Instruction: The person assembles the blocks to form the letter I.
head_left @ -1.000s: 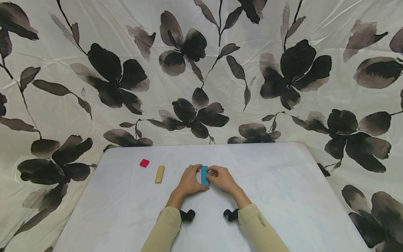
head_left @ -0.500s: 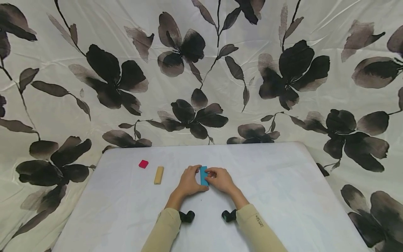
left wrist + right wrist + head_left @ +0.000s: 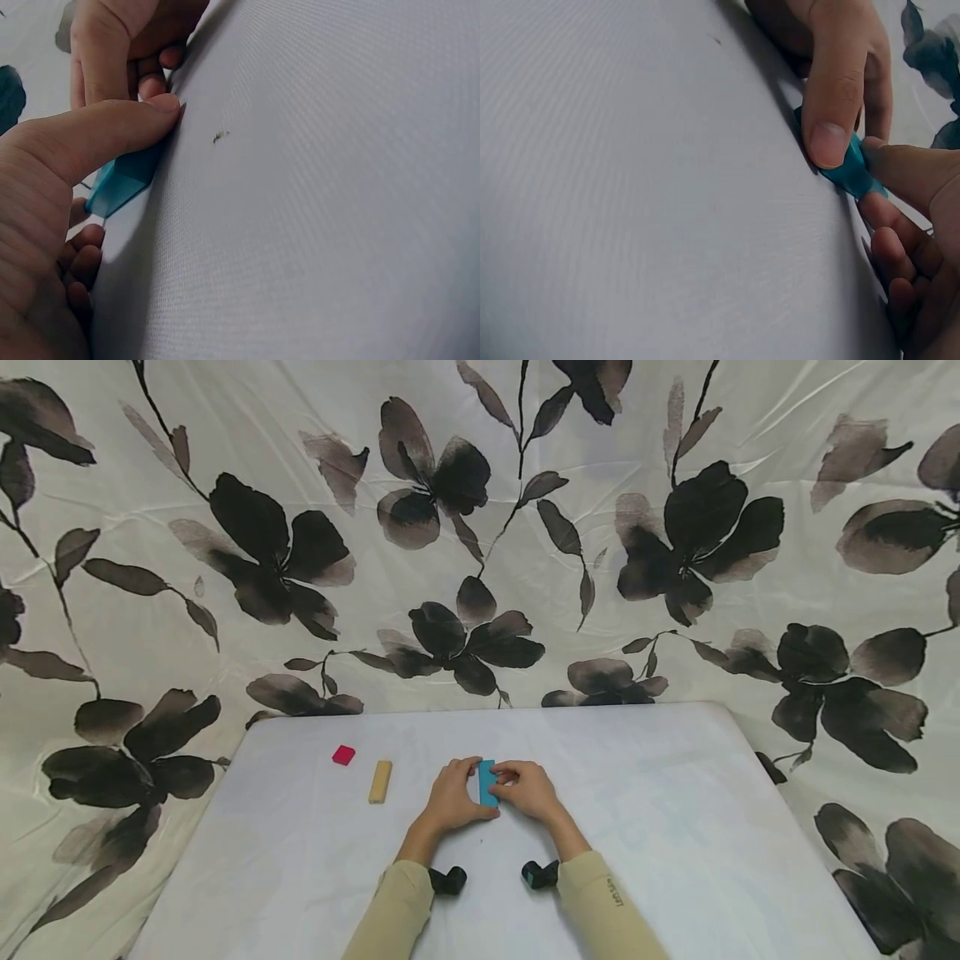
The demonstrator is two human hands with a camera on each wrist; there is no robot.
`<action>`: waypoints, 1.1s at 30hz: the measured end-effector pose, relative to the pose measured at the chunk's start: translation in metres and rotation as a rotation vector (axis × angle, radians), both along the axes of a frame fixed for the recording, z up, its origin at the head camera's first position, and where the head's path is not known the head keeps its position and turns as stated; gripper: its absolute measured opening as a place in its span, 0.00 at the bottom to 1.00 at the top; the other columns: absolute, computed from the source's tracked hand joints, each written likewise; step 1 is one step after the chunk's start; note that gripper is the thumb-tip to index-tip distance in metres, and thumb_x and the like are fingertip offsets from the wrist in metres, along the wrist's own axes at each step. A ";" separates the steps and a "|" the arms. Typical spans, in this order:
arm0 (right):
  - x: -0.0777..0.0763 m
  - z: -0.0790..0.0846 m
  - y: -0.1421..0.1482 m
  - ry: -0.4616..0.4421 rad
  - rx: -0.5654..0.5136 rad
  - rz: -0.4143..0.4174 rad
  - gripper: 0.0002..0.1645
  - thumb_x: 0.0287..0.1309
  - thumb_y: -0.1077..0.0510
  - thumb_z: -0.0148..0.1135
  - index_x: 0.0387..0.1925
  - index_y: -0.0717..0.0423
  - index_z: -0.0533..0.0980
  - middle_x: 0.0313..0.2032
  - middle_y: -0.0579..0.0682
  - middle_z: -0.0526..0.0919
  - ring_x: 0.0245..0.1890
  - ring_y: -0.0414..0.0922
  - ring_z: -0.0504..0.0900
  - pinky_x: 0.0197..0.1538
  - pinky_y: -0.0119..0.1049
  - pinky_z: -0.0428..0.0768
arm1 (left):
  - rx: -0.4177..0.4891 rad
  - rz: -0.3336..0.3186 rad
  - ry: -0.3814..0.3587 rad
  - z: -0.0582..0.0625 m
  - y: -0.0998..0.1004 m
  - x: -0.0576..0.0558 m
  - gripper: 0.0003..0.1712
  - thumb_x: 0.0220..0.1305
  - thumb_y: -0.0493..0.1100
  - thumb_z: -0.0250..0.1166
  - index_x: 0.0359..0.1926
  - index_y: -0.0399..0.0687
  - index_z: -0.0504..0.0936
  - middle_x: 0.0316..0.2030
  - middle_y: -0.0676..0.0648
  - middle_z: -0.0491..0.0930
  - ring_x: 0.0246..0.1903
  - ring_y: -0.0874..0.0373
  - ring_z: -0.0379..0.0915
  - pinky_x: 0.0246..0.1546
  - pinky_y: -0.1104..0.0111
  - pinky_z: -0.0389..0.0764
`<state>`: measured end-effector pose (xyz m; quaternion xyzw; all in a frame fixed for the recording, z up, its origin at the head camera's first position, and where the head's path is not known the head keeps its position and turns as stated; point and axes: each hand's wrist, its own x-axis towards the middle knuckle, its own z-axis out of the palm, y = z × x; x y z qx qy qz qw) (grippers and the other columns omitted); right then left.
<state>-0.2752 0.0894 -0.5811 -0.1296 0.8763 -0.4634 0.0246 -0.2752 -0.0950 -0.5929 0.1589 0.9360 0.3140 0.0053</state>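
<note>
A narrow blue block (image 3: 486,783) lies lengthwise on the white table between the two hands. My left hand (image 3: 453,798) spans its length, the thumb at the near end and fingertips at the far end. From the right side, my right hand (image 3: 531,790) pinches the block with curled fingers and thumb. In the left wrist view, the left thumb (image 3: 142,124) covers part of the blue block (image 3: 124,184). The right wrist view shows the left thumb over the block (image 3: 855,176), with the right thumb (image 3: 904,169) against it.
Left of the hands lie a yellow block (image 3: 380,782) and, farther back, a small red block (image 3: 343,755). A floral cloth (image 3: 450,527) hangs behind the far edge of the white table (image 3: 675,827). Black wrist cameras (image 3: 448,881) sit at both cuffs.
The right forearm has swung slightly inward to the left. Both hands keep their hold, and the block stays in place. The head view has shifted a little.
</note>
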 end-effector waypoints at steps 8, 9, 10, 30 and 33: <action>-0.001 -0.001 -0.002 -0.015 0.000 -0.019 0.20 0.53 0.54 0.72 0.49 0.53 0.83 0.31 0.42 0.84 0.30 0.38 0.78 0.40 0.39 0.75 | 0.008 -0.007 0.013 -0.004 0.000 -0.001 0.57 0.36 0.63 0.80 0.66 0.45 0.69 0.46 0.47 0.72 0.42 0.54 0.66 0.44 0.58 0.71; -0.001 -0.001 -0.002 -0.016 -0.001 -0.020 0.20 0.53 0.54 0.72 0.49 0.53 0.83 0.31 0.42 0.84 0.30 0.38 0.78 0.40 0.39 0.75 | 0.007 -0.006 0.010 -0.004 0.000 -0.001 0.57 0.36 0.63 0.79 0.66 0.45 0.68 0.46 0.48 0.72 0.42 0.55 0.66 0.44 0.58 0.71; -0.001 -0.001 -0.002 -0.017 -0.003 -0.022 0.20 0.53 0.54 0.72 0.49 0.53 0.83 0.31 0.42 0.84 0.30 0.38 0.78 0.40 0.39 0.75 | 0.010 -0.008 0.013 -0.004 0.000 -0.001 0.57 0.36 0.63 0.80 0.66 0.45 0.69 0.46 0.47 0.72 0.42 0.54 0.66 0.44 0.58 0.71; -0.003 -0.002 -0.002 -0.010 0.001 -0.013 0.20 0.52 0.54 0.73 0.49 0.53 0.83 0.31 0.42 0.83 0.30 0.38 0.78 0.41 0.37 0.75 | 0.019 0.005 0.033 -0.006 0.000 -0.002 0.55 0.38 0.61 0.80 0.66 0.44 0.69 0.45 0.48 0.72 0.40 0.55 0.65 0.42 0.59 0.70; -0.003 -0.004 -0.002 -0.014 0.014 -0.020 0.20 0.52 0.53 0.73 0.49 0.52 0.83 0.31 0.41 0.83 0.29 0.37 0.77 0.40 0.37 0.74 | 0.014 0.009 0.023 -0.007 0.002 -0.001 0.55 0.38 0.61 0.79 0.66 0.44 0.69 0.45 0.48 0.72 0.40 0.55 0.65 0.42 0.60 0.69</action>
